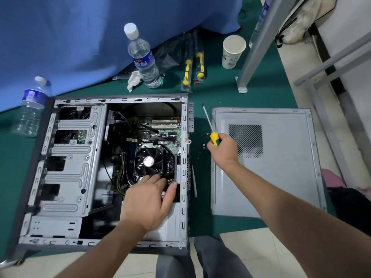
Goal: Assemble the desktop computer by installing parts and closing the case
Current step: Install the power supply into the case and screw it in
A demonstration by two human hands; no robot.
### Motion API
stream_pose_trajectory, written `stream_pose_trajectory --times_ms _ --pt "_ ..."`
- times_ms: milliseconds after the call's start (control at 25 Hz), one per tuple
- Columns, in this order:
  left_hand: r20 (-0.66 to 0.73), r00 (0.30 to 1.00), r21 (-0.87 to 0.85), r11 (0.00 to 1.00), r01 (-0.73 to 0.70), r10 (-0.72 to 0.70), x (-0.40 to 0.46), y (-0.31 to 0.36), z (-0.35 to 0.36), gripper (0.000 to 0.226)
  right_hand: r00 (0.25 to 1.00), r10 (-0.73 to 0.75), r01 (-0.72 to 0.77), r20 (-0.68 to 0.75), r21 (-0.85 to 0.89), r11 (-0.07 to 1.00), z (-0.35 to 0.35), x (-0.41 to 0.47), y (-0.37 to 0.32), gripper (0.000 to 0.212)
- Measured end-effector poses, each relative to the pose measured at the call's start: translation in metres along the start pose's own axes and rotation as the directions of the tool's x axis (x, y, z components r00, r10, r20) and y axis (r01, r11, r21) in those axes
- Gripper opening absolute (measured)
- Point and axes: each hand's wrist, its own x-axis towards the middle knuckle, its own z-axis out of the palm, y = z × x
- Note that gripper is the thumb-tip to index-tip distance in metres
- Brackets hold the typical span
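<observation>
Matt grey metal case (68,177); green cloth mat (200,207).

One head-worn wide-angle camera looked steeply down from above the open computer case (104,169). It sat close, both forearms reaching in from the bottom edge.

An open grey metal computer case (76,177) lies on its side on the green floor mat (200,207), its black round CPU fan (149,161) exposed. The left hand (147,203) rests flat inside the case just below that fan. Right of the case, the right hand (222,150) grips a yellow-and-green-handled screwdriver (210,127) above the detached grey perforated side panel (267,161).
</observation>
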Motion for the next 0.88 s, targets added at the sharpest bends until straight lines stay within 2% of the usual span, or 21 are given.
stream_pose_trajectory --times_ms 120,280,520,600,680,800,880 --pt "0.029 0.999 -0.016 1.000 0.017 -0.016 0.000 0.000 -0.002 0.059 0.997 0.062 -0.069 0.034 0.256 0.964 -0.011 -0.026 -0.001 0.011" --pt "0.040 0.999 -0.026 0.999 0.018 -0.017 0.001 0.000 -0.001 0.058 0.977 0.132 -0.201 0.170 0.501 0.842 -0.030 -0.082 0.001 0.007" --pt "0.029 0.999 -0.094 0.995 -0.012 0.015 -0.002 0.000 -0.002 0.043 0.917 0.127 -0.343 0.378 0.584 0.735 -0.045 -0.155 -0.002 0.013" --pt "0.041 0.999 -0.236 0.971 0.030 -0.021 -0.001 0.001 -0.007 0.038 0.905 0.095 -0.351 0.415 0.601 0.718 -0.049 -0.170 -0.009 0.014" --pt "0.035 0.997 -0.464 0.883 0.072 -0.063 -0.003 0.002 -0.016 0.030 0.897 0.048 -0.339 0.440 0.614 0.712 -0.054 -0.181 -0.016 0.016" --pt "-0.010 0.991 -0.613 0.782 -0.113 0.136 -0.017 0.011 -0.031 0.032 0.887 -0.023 -0.310 0.460 0.633 0.710 -0.058 -0.193 -0.022 0.018" --pt "0.000 0.980 -0.718 0.682 -0.138 0.199 -0.035 0.020 -0.038 0.027 0.871 -0.070 -0.296 0.486 0.633 0.715 -0.058 -0.203 -0.026 0.016"
